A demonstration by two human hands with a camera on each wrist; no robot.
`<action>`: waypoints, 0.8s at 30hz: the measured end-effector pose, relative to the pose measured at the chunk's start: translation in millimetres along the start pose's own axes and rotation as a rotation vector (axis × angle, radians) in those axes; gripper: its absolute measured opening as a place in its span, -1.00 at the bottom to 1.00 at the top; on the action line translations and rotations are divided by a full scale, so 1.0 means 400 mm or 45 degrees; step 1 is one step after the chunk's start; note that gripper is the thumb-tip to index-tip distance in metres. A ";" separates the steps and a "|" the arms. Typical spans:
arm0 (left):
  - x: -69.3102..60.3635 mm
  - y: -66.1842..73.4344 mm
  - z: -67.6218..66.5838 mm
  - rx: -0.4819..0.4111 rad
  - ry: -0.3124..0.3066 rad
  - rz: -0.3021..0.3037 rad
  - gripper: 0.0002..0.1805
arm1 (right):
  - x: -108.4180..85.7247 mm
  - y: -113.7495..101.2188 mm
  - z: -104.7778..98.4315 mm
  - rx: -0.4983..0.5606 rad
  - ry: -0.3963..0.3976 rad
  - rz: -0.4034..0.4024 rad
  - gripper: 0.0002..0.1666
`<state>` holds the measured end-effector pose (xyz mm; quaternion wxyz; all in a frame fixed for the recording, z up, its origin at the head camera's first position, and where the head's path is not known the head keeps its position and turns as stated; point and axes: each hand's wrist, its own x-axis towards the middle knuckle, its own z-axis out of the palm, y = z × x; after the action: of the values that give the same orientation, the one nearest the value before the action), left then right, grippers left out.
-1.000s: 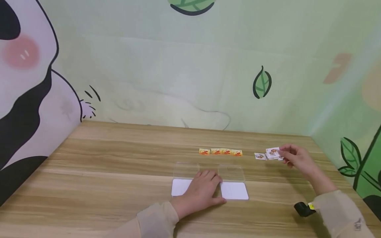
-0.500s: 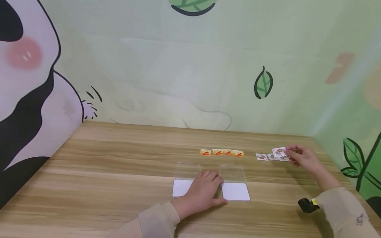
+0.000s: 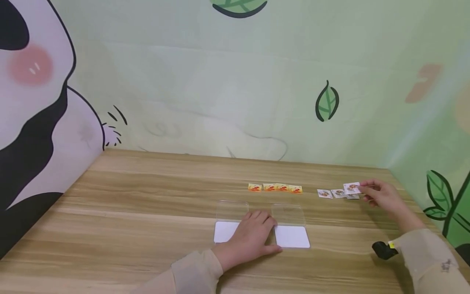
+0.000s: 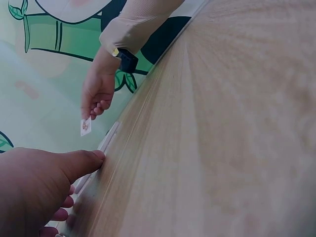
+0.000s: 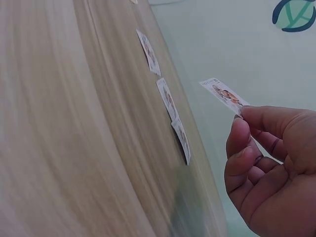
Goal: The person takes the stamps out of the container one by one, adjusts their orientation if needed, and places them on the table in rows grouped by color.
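Observation:
My right hand (image 3: 382, 198) pinches a small white-bordered stamp (image 5: 226, 96) between thumb and fingers, its picture showing orange and brown. The held stamp is above the table, near the right end of a row of three similar stamps (image 3: 324, 194). My left hand (image 3: 247, 237) lies with relaxed fingers between two hinged clear cases, covering part of the left case (image 3: 225, 232). Its thumb lies by the near corner of the right case (image 3: 291, 237). Both cases lie open, clear lids at the back and white bases in front.
Several yellow-and-red stamps (image 3: 271, 188) lie in a row towards the back of the wooden table (image 3: 128, 212), left of the white ones. A painted wall (image 3: 205, 90) rises behind the table. A black wrist camera (image 3: 384, 250) sits at my right sleeve.
My right hand has moved a little to the right with the held stamp, uncovering more of the stamps below. The left hand stays in place by the cases.

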<state>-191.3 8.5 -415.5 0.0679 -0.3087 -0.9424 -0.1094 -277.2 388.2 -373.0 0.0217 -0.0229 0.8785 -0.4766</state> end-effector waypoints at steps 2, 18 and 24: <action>-0.001 0.000 0.000 0.000 0.000 0.000 -0.36 | 0.001 0.005 -0.004 -0.007 0.003 0.000 -0.91; -0.005 0.007 0.006 -0.003 0.029 0.048 -0.37 | -0.004 0.062 -0.047 -0.043 -0.015 0.099 -0.86; -0.003 0.008 0.007 -0.015 0.022 0.041 -0.37 | -0.003 0.079 -0.067 -0.019 -0.026 0.137 -0.91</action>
<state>-188.7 11.0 -417.8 0.0759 -0.3235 -0.9359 -0.1166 -278.2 427.8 -384.9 0.0560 0.0193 0.8817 -0.4680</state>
